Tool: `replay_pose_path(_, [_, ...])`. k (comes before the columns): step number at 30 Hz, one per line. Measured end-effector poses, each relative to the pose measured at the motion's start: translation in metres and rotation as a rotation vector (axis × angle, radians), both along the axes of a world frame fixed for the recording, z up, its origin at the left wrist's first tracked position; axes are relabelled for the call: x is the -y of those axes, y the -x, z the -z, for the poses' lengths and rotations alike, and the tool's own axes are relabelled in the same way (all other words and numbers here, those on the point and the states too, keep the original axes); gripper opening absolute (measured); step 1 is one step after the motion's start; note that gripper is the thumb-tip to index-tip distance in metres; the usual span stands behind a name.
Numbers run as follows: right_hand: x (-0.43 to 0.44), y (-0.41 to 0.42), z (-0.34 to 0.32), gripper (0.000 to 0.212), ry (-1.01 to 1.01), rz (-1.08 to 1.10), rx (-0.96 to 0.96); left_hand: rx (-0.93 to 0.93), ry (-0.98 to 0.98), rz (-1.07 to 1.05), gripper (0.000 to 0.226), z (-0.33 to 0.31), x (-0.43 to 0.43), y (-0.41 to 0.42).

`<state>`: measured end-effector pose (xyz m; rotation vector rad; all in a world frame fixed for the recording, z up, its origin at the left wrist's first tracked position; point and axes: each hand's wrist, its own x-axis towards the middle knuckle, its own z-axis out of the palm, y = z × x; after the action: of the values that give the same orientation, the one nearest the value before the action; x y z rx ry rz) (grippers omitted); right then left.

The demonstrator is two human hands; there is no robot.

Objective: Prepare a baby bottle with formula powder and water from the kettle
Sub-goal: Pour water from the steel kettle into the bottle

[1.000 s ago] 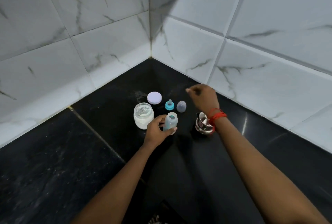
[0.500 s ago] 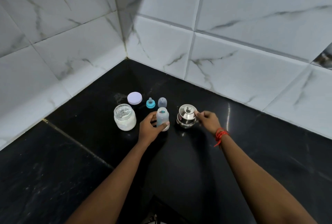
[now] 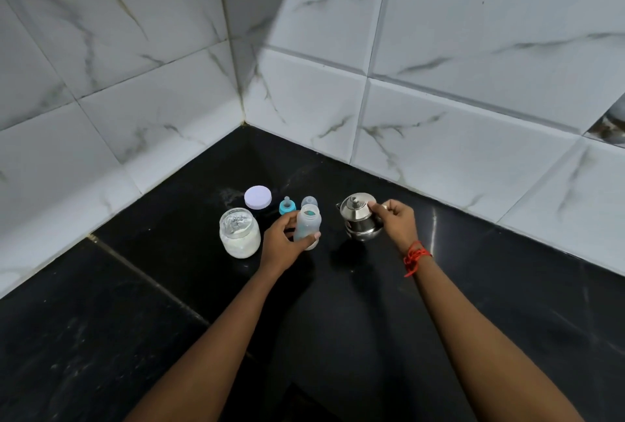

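Head view: black counter (image 3: pixel 372 337) in tiled corner. Left hand (image 3: pixel 282 242) wrapped around open baby bottle (image 3: pixel 307 226), upright on counter. Right hand (image 3: pixel 395 223) gripped steel kettle (image 3: pixel 358 217) by handle, just right of bottle. Powder jar (image 3: pixel 239 233) stood left, its lid (image 3: pixel 258 197), teal nipple ring (image 3: pixel 287 207) and cap (image 3: pixel 309 201) behind.

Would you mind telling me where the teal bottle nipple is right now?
In the head view, the teal nipple stands on the black counter behind the bottle, between the white jar lid on its left and the clear cap on its right.
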<state>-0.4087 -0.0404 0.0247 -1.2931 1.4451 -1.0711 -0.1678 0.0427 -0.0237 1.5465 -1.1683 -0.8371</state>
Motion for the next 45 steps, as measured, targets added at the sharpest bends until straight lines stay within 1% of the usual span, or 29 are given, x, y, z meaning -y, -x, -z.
replay_pose_path(5, [0.011, -0.001, -0.06, 0.031, 0.134, -0.069, -0.079, -0.008, -0.001, 0.001, 0.05, -0.002, -0.003, 0.006])
replay_pose_path(10, [0.009, -0.009, -0.11, 0.041, 0.23, -0.191, -0.325, -0.025, -0.012, -0.006, 0.054, 0.004, -0.005, 0.019])
replay_pose_path(13, [0.005, -0.017, -0.124, 0.037, 0.254, -0.257, -0.465, -0.046, -0.013, -0.005, 0.055, 0.005, -0.007, 0.024])
replay_pose_path(16, [0.0, -0.024, -0.129, 0.035, 0.265, -0.304, -0.543, -0.065, -0.002, -0.009, 0.055, 0.004, -0.007, 0.025])
replay_pose_path(18, [-0.003, -0.03, -0.129, 0.037, 0.277, -0.323, -0.576, -0.068, 0.004, -0.013, 0.052, 0.002, -0.007, 0.024])
replay_pose_path(25, [-0.01, -0.042, -0.131, 0.039, 0.309, -0.347, -0.62, -0.099, 0.02, -0.007, 0.053, 0.002, -0.007, 0.025])
replay_pose_path(31, [-0.013, -0.045, -0.135, 0.039, 0.352, -0.36, -0.694, -0.124, 0.032, -0.004, 0.05, 0.002, -0.01, 0.029])
replay_pose_path(37, [-0.014, -0.043, -0.135, 0.037, 0.334, -0.382, -0.745, -0.113, 0.009, 0.0, 0.056, 0.006, -0.011, 0.035])
replay_pose_path(45, [-0.015, -0.04, -0.132, 0.036, 0.321, -0.378, -0.757, -0.16, 0.004, 0.018, 0.058, 0.007, -0.014, 0.045])
